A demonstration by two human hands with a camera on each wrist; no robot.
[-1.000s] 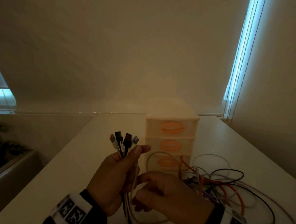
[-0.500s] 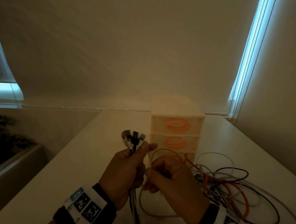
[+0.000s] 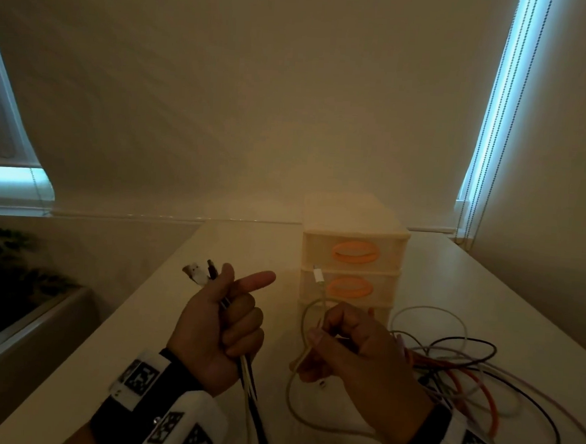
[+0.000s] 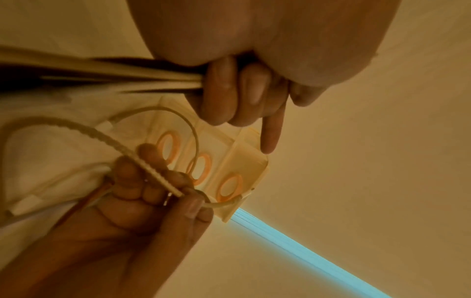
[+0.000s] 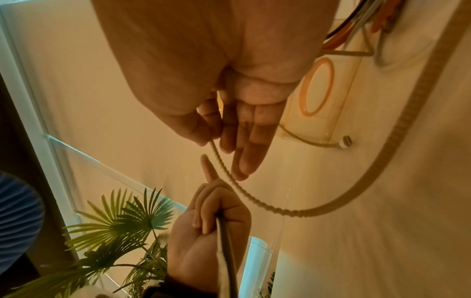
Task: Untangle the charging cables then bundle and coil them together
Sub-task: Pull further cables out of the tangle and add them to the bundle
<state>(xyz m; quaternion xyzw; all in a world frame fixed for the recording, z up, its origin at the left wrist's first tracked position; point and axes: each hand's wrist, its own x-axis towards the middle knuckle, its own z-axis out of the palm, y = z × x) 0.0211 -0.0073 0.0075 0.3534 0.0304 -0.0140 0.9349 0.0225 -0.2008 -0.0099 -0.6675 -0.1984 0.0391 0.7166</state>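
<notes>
White table (image 3: 183,304) holds little drawers (image 3: 352,239). Left hand (image 3: 216,323) grips a bunch of cables (image 3: 247,380); right hand (image 3: 349,348) pinches one pale cable (image 3: 304,318).

I read this as a room in a home, dim and warm-lit. I see a white table (image 3: 486,285) pushed against a plain cream wall (image 3: 258,99), with a small plastic drawer unit (image 3: 354,239) of 3 orange-handled drawers at 12 o'clock. Roller blinds with bead cords (image 3: 497,114) cover a window at 2 o'clock, another window (image 3: 9,184) glows at 10 o'clock, and a potted palm (image 5: 122,217) stands beside the table at 9 o'clock.
</notes>
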